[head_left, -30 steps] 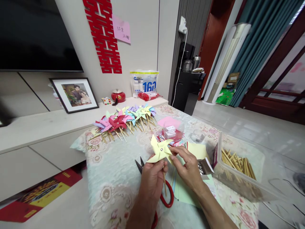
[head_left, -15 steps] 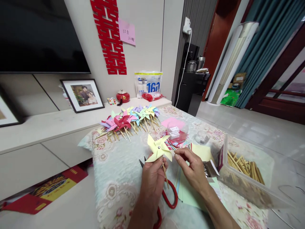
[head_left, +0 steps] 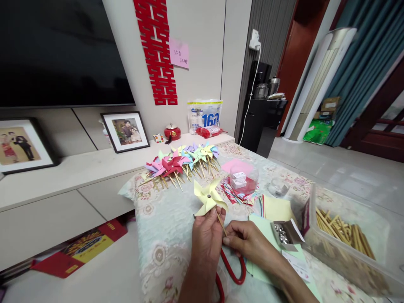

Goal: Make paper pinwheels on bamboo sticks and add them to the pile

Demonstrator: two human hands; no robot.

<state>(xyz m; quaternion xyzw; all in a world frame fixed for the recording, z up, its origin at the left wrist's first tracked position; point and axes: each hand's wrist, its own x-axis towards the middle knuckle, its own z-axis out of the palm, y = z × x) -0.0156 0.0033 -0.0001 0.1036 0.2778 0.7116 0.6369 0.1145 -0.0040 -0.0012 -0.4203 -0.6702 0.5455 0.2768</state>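
My left hand (head_left: 206, 240) is closed round the upper stick of a pale yellow paper pinwheel (head_left: 208, 198), holding it upright over the floral tablecloth (head_left: 164, 235). My right hand (head_left: 248, 246) pinches the lower end of the same wooden stick (head_left: 221, 225). Red-handled scissors (head_left: 232, 269) lie on the cloth under both hands, mostly hidden by them. A pile of finished pinwheels (head_left: 183, 162) in pink, red, blue, green and purple lies at the table's far end.
A clear tub of wooden sticks (head_left: 344, 235) stands at the right. Nearby are a small open box of metal pins (head_left: 284, 233), sheets of coloured paper (head_left: 276, 208), a round clear container (head_left: 243, 179) and a small glass dish (head_left: 277, 187). A low cabinet with framed photos (head_left: 126, 131) runs along the left.
My right hand has dropped from the pinwheel's blades down to the lower end of the stick. The view has shifted left, and the pinwheel stays in my left hand.
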